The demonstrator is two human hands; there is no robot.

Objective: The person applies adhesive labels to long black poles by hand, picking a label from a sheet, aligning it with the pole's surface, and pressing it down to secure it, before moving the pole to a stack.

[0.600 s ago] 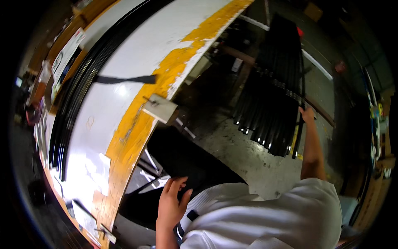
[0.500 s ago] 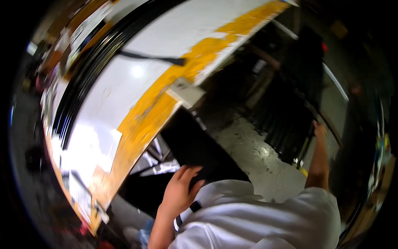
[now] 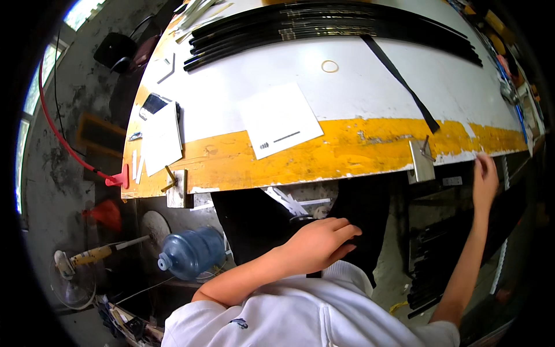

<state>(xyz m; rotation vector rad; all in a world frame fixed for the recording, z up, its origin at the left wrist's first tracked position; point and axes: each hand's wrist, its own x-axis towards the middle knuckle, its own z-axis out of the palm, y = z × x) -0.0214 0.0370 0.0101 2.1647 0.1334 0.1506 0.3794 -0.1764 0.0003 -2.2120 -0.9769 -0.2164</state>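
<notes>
My left hand (image 3: 329, 240) hovers above my lap, fingers loosely bent and thumb apart, with nothing seen in it. Out to the right, my right hand (image 3: 485, 176) is beside the table's front edge, its fingers partly bent and nothing visible between them. A metal block with a nail (image 3: 422, 162) sits on the edge just left of that hand. On the white and yellow table (image 3: 225, 165), a black strip (image 3: 402, 84) runs from a bundle of glossy black tubes (image 3: 324, 26) toward the block. A white printed sheet (image 3: 280, 118) lies left of the strip.
More dark tubes (image 3: 439, 260) lie low at the right, below the table. A second block (image 3: 177, 188), papers (image 3: 162, 141) and a phone (image 3: 155, 105) are at the table's left end. A blue water bottle (image 3: 193, 251) and a fan (image 3: 72, 263) stand at lower left.
The view has swung from the dark tubes at the right to the table. My right hand has come up from those tubes to the table's edge; my left hand stays near my lap.
</notes>
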